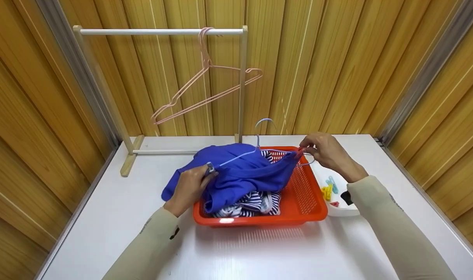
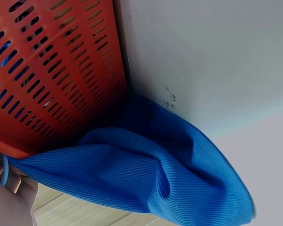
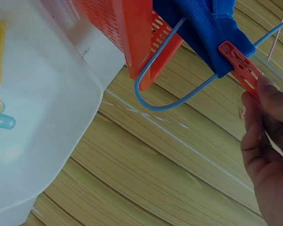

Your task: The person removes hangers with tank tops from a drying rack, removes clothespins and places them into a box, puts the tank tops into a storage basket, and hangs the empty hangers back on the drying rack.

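Note:
My right hand (image 1: 327, 153) pinches a red clothespin (image 3: 240, 66), whose jaws sit on an edge of the blue ribbed garment (image 1: 252, 175) beside the wire of a light blue hanger (image 1: 238, 157). The hanger's rounded end loops out past the garment in the right wrist view. On the other side, my left hand (image 1: 189, 186) grips the hanger's left end together with the cloth; a small greyish clip (image 1: 210, 168) shows at its fingertips. The garment drapes over the red basket (image 1: 259, 222) and down its left side. Striped clothes (image 1: 255, 204) lie in the basket.
A wooden rack (image 1: 242, 85) with a white bar stands behind, and pink hangers (image 1: 207, 101) hang from it. Right of the basket, a white tray (image 1: 343, 212) holds yellow clothespins (image 1: 327, 192), blue clothespins (image 1: 332, 184) and a red piece (image 1: 334, 203). Wood-patterned walls enclose the white table.

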`<state>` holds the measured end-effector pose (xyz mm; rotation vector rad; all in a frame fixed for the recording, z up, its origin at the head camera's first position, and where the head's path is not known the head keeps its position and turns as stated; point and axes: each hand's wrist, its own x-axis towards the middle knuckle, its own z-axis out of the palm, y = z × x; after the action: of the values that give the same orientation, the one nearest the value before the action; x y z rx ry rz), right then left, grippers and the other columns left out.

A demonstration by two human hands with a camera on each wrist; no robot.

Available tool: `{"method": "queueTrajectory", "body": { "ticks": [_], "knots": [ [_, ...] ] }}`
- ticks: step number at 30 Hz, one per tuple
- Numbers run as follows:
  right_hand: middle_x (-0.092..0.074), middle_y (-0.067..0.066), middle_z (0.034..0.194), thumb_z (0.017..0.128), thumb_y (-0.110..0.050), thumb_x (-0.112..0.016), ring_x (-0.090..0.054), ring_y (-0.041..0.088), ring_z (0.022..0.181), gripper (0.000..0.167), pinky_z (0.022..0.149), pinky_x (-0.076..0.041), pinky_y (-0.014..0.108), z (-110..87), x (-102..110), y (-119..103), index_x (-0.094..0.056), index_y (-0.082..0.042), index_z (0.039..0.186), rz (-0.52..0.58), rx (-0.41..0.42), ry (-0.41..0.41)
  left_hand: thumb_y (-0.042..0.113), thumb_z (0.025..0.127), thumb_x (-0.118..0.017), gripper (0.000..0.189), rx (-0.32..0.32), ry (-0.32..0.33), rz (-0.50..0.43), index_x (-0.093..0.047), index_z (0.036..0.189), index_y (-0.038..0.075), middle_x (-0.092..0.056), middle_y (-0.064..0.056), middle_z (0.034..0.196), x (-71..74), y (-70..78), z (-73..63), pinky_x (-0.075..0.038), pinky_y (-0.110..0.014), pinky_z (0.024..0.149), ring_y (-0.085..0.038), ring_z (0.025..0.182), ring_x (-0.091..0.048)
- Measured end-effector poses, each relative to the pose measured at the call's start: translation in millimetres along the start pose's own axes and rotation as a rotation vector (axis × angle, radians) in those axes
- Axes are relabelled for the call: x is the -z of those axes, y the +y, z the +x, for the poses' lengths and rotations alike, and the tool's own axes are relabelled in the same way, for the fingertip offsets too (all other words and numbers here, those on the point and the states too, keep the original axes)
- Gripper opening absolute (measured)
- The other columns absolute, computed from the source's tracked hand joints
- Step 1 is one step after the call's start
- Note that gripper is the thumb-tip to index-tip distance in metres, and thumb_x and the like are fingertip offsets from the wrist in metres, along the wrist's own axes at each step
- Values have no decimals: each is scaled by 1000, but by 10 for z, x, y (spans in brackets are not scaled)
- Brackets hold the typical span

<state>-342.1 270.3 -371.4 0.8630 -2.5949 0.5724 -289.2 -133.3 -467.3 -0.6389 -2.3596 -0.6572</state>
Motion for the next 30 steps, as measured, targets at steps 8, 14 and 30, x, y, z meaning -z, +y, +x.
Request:
{"method": "queueTrajectory", "body": {
  "ticks": [8,14,30],
  "knots": [
    [-73,7,80,83,-1,-75,-67,20,73,4,66,-56,39,37,139,-40,-76,-5,84,-5,54,44,31,96,-63,30,4,-20,-17,-49,76,12,-44,5,68,12,17,7,-40,-28,62,-14,65,-52],
    [-73,6,78,81,0,-77,-66,16,70,7,64,-54,28,17,341,-67,-76,-6,84,-5,62,110,30,96,-63,30,15,-29,-17,-49,77,11,-44,5,68,19,13,5,-40,-29,62,-15,66,-54],
    [-70,10,89,85,-12,-75,-61,21,78,26,68,-50,36,-544,305,554,-69,3,106,-91,-276,-398,31,95,-63,30,4,-15,-12,-51,77,12,-49,3,67,6,12,7,-43,-31,60,-15,65,-56]
  ]
}}
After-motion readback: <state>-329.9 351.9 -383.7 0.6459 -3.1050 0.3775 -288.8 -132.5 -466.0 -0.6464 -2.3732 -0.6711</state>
